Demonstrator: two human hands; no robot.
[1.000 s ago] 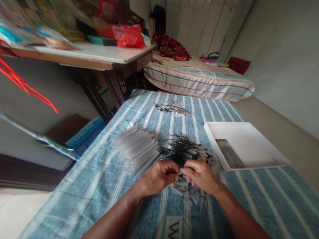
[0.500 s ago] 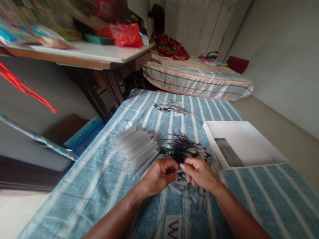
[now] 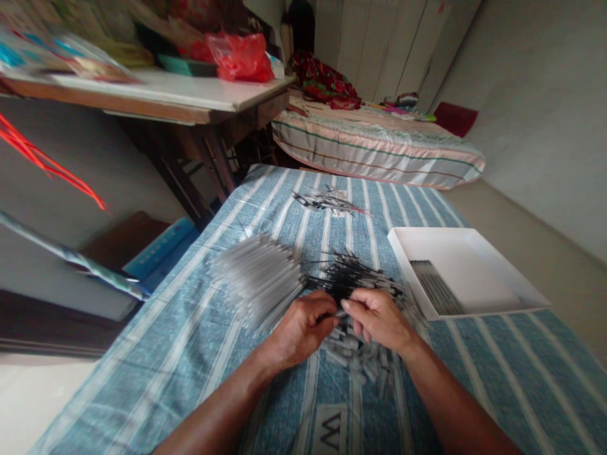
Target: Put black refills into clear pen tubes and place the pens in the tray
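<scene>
My left hand (image 3: 308, 322) and my right hand (image 3: 377, 319) meet over the middle of the table, fingertips nearly touching. Both are closed in a pinch; a sliver of something grey shows between them, too small and blurred to name. Under and in front of the fingers spreads a heap of thin black and grey sticks (image 3: 348, 272), pen-like in shape. Short grey tube pieces (image 3: 363, 360) lie loose just below my hands. To the left of my left hand is a stack of long, translucent grey tubes (image 3: 260, 278), lying roughly parallel.
A shallow white box (image 3: 484, 272) on the right holds several dark slim sticks (image 3: 435, 287) along its left side. Farther back lies a small pile of thin pieces (image 3: 327, 201). The striped blue cloth (image 3: 190, 373) covers the table. A side table (image 3: 190, 95) with a red bag (image 3: 244, 58) stands left.
Both hands stay together in nearly the same place, with only a slight shift of the fingers. The view has tilted a little; the piles and box look unchanged.
</scene>
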